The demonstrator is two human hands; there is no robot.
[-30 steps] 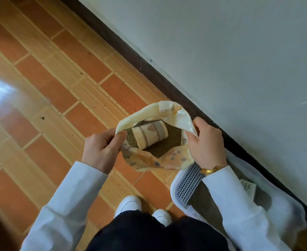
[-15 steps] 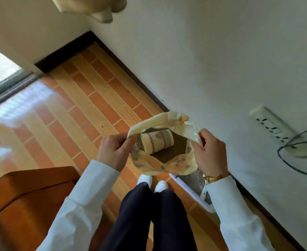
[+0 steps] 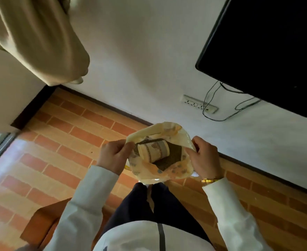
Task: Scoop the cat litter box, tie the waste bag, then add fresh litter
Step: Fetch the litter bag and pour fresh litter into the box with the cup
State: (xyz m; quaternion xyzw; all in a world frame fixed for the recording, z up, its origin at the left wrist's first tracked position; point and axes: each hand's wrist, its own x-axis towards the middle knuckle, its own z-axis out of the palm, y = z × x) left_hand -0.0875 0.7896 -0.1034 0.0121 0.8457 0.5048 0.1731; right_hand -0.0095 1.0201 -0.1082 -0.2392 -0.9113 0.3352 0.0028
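Holding the litter bag (image 3: 160, 171) mouth wide, left hand (image 3: 113, 155) pinching at nine o'clock, right hand (image 3: 204, 157) at three (paper cup (image 3: 153, 151) inside); keeping it level.

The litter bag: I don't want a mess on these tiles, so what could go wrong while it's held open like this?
1. The litter bag hangs in the air, pinched only at its rim by the left hand and right hand; a slip could dump the litter onto the tiled floor.
2. The cup lies loose on the litter and may tumble out when the bag is tipped.
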